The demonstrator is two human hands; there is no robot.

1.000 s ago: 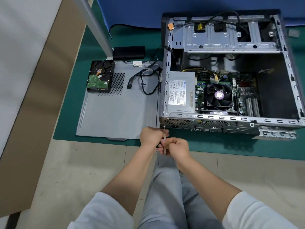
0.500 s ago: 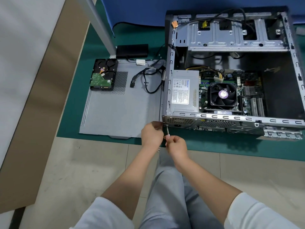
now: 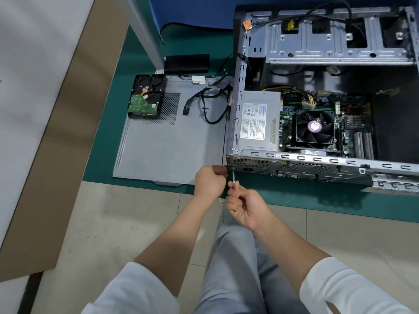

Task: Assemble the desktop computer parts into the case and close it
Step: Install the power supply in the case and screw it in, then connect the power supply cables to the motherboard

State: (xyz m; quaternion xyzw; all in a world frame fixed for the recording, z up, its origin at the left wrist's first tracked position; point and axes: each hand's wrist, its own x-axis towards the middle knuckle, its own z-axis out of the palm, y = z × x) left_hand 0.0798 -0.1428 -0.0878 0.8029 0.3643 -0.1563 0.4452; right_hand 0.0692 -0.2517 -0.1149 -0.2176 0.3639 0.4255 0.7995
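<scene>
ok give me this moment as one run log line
right hand: grips screwdriver | tip: at rear corner of case | left hand: curled beside tip | hard drive: lying on side panel

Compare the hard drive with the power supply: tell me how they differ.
The hard drive lies outside the case on the side panel; the power supply sits inside it. The hard drive is black with a green circuit board; the power supply is grey with a white label. The hard drive looks smaller. Both are boxy.
</scene>
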